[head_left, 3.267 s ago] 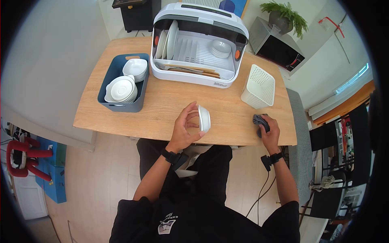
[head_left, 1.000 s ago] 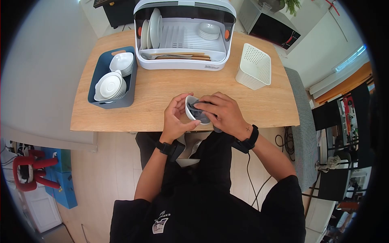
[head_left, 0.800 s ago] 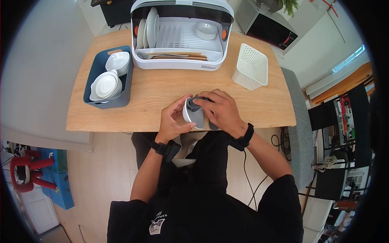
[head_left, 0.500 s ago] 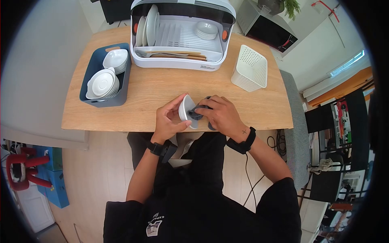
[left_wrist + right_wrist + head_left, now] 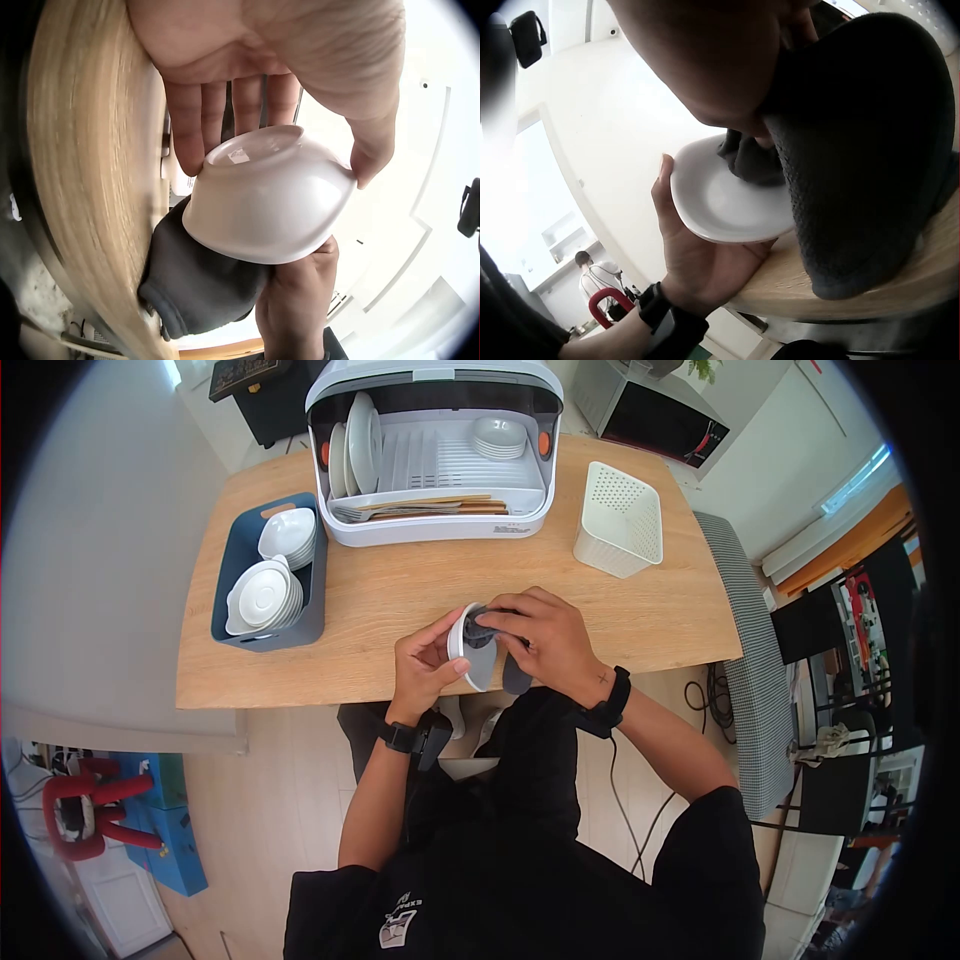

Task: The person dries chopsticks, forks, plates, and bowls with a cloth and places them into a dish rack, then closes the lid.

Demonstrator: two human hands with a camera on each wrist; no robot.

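My left hand (image 5: 425,665) holds a small white bowl (image 5: 482,670) on its side near the table's front edge, thumb and fingers at opposite sides. The bowl's opening faces right. With bunched fingers, my right hand (image 5: 550,638) grips a dark grey cloth (image 5: 479,628) and presses part of it against the bowl's inside. In the left wrist view the base of the bowl (image 5: 270,195) faces my palm, and the cloth (image 5: 206,289) hangs beyond it. A loose flap of the cloth (image 5: 870,165) fills much of the right wrist view, beside the bowl's smooth inner face (image 5: 724,206).
A blue-grey bin (image 5: 312,595) with stacked white bowls (image 5: 265,595) stands at the left. Behind is a white dish rack (image 5: 440,532) with plates (image 5: 366,445), small dishes (image 5: 499,438) and cutlery (image 5: 430,508). A white perforated basket (image 5: 618,545) stands on the right.
My right hand has brought the cloth from the table's right side into the bowl, where it has shifted about. The bowl has turned to face right, still in my left hand.
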